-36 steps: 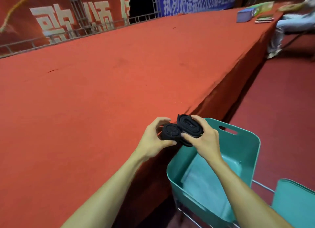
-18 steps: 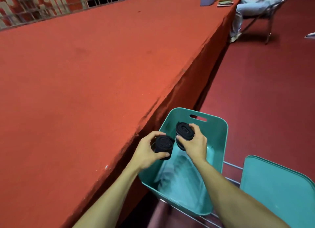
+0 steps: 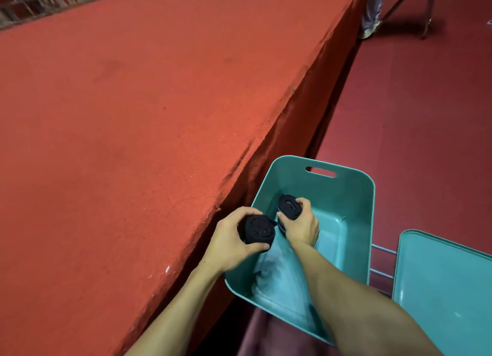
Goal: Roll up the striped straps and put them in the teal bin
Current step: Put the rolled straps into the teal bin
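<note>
Two dark rolled straps are held over the teal bin [image 3: 354, 185], which stands below the edge of the red stage. My left hand [image 3: 229, 242] grips one rolled strap [image 3: 258, 229] at the bin's near left rim. My right hand [image 3: 302, 226] grips the other rolled strap [image 3: 287, 206] lower, inside the bin's opening above its floor. The rolls sit side by side, a small gap between them. Faint lighter stripes show on the right roll's side.
The red carpeted stage [image 3: 133, 115] fills the left, its edge running diagonally beside the bin. A second teal bin [image 3: 442, 283] stands at the right on a metal rack [image 3: 380, 259]. A seated person's legs [image 3: 372, 9] and a chair are far back on the dark red floor.
Both hands have carried the two rolls off the stage edge and down over the teal bin. The right hand now reaches into the bin. The view has tilted downward.
</note>
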Motion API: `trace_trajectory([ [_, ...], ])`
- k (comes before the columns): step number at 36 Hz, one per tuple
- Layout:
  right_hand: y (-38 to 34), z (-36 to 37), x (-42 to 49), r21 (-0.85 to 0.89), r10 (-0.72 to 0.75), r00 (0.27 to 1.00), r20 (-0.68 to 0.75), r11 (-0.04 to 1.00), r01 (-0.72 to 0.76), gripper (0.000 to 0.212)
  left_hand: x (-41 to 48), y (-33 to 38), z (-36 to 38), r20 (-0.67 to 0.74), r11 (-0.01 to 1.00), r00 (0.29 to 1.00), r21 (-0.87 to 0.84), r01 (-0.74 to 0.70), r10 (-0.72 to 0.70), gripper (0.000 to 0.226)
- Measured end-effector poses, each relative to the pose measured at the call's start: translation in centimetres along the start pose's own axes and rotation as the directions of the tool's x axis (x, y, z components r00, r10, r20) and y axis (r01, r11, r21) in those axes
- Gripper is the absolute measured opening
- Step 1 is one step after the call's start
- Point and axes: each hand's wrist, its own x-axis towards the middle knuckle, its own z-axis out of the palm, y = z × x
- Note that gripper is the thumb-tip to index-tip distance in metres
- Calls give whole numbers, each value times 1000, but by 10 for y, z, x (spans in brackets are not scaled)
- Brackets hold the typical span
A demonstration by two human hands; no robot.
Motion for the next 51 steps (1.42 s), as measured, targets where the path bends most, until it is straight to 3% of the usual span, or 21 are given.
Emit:
trace_trajectory([
  [12, 2, 25, 9, 84, 32, 996, -78, 996, -26, 55, -1, -3, 1, -24, 1000, 1000, -18, -17, 16, 60],
  [24, 17, 33, 1, 112, -79, 997, 13, 991, 77, 66, -3, 0, 0, -27, 998, 1000, -58, -2, 0, 57],
  [37, 7, 49, 6, 243, 55, 996, -68, 969, -37, 78, -4, -2, 2, -26, 998, 1000, -55, -2, 1, 57],
  [45, 19, 50, 1, 245, 10, 994, -105, 969, 16, 72, -4, -2, 3, -29, 996, 1000, -85, -10, 8, 56],
  [51, 18, 43, 4, 264, 55, 998, -22, 963, -47, 62, -4, -1, 3, -25, 996, 1000, -85, -15, 13, 56],
])
